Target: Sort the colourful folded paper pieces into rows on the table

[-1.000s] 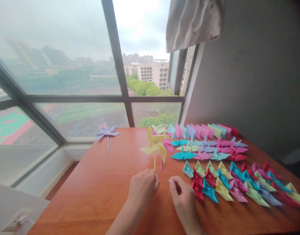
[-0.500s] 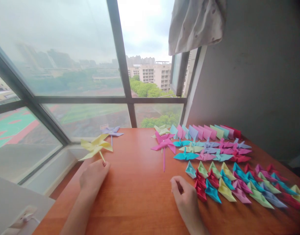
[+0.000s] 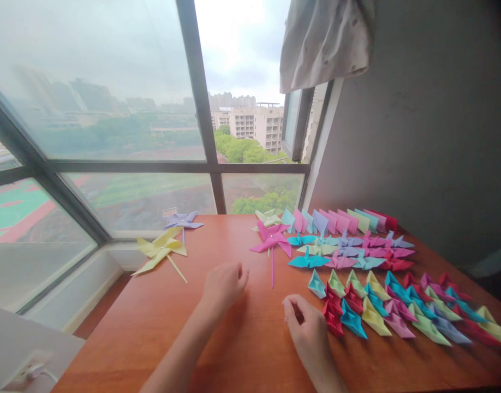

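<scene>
Over the middle of the desk, my left hand (image 3: 225, 285) is raised with its fingers curled in and nothing seen in them. My right hand (image 3: 303, 319) is loosely closed, thumb against the forefinger, just left of the paper boats (image 3: 377, 316); it holds nothing visible. A yellow pinwheel (image 3: 160, 250) lies at the desk's left edge, its stick angled toward me, apart from my left hand. Behind it is a purple pinwheel (image 3: 182, 219). Beyond my hands lies a pink pinwheel (image 3: 272, 238), partly covering a pale green pinwheel (image 3: 268, 218).
Rows of folded paper cranes (image 3: 310, 260) and a line of standing folded papers (image 3: 340, 221) fill the right back of the brown desk (image 3: 119, 338). A window (image 3: 144, 202) borders the far and left sides. A grey wall (image 3: 410, 136) rises at the right.
My left hand has let go of the yellow pinwheel's stick and moved right to mid-desk. The yellow pinwheel now rests on the desk. My right hand has hardly moved.
</scene>
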### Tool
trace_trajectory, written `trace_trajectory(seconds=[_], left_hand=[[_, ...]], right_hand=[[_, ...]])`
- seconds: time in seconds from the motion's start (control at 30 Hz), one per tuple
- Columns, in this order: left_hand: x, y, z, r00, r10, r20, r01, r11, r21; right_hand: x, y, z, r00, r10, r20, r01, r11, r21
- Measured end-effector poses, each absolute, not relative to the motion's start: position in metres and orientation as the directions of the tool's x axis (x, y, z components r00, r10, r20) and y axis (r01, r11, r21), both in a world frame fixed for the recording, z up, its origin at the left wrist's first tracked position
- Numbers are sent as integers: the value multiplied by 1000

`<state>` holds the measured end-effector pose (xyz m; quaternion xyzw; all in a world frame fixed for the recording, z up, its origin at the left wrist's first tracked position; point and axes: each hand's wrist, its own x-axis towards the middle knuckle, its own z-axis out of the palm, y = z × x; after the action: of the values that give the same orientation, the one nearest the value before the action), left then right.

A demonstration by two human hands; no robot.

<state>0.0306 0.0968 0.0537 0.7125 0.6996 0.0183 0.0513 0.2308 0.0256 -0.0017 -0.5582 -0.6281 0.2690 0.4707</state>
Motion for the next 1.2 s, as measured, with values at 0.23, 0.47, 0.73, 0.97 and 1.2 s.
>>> trace_trajectory(seconds=[0.23,0.47,0.73,0.97,1.2], left_hand=[[112,122,43,212,975,-71,969,-201,142],[111,121,40,277,958,-73,954,-265,137],[94,110,50,225,972,-71,971,-218,93],[36,141,65,44,995,-95,998,-47,-32],[-12,179,76,-87,989,-118,993,77,-84]], right_hand=[[231,27,0,70,957,281,430,225,-875],[232,29,0,57,965,256,420,209,-883],[231,27,-1,45,972,230,449,185,-874],[232,28,-7,34,976,215,460,176,-870],[232,29,-8,34,971,237,479,192,-857]])
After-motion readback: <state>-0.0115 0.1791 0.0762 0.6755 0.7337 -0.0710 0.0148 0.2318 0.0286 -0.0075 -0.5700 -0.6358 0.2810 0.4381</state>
